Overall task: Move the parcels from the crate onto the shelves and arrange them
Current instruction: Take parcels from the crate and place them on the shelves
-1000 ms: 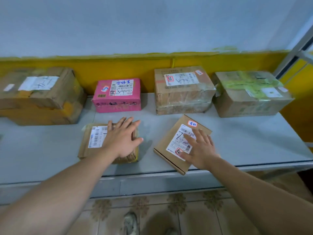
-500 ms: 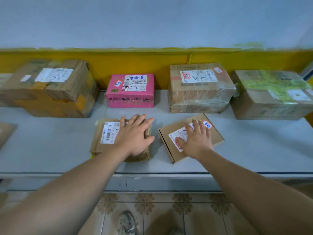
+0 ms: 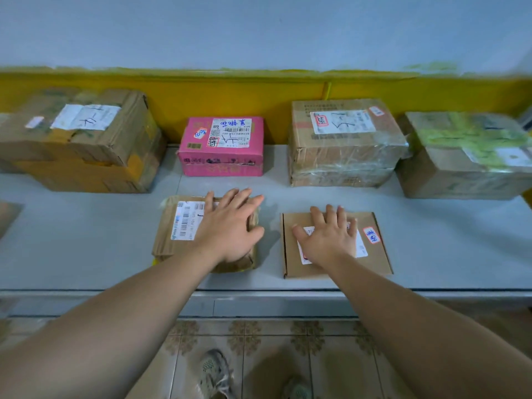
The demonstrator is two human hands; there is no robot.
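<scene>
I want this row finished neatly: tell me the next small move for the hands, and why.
Probably lift both hands away. The left hand lies flat on the wrapped parcel and the right hand flat on the flat box; both sit side by side on the shelf, roughly square to its front edge, so little seems left to adjust.

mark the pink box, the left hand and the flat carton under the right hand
pink box (image 3: 221, 164), head view, front face
left hand (image 3: 230, 231), head view, back of hand
flat carton (image 3: 377, 262), head view, bare top, right side
</scene>
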